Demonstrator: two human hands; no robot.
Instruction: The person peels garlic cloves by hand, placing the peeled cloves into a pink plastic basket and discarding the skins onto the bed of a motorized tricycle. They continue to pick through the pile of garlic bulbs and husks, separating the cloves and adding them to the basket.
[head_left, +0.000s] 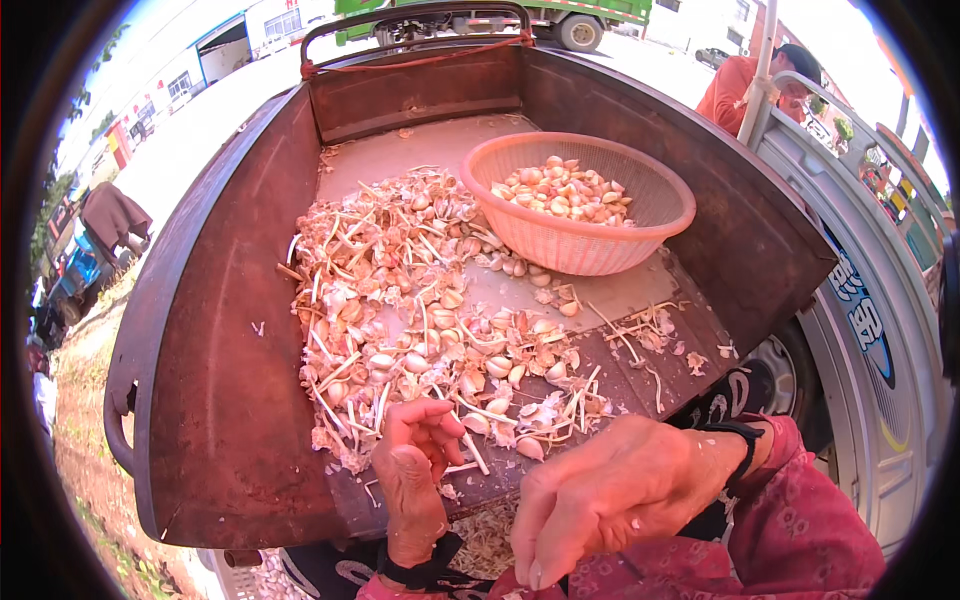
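Garlic cloves, dry skins and stalks lie in a loose heap (405, 300) on the bed of a metal cart. My left hand (420, 442) is at the near edge of the heap, palm turned inward and fingers curled; whether it holds anything cannot be told. To its right my right hand (615, 480) hangs over the bed's near edge, fingers pointing down with their tips close together; nothing shows between them. A pink plastic mesh basket (577, 251) stands farther back on the bed, with peeled-off garlic cloves (562, 191) inside.
Brown metal side walls (225, 360) enclose the bed. Below its near edge lie garlic scraps (487, 536) and, lower left, a container of cloves (274, 577). A grey vehicle panel (877, 375) stands at right. Another person (724, 90) is beyond it. A green truck (495, 15) is behind.
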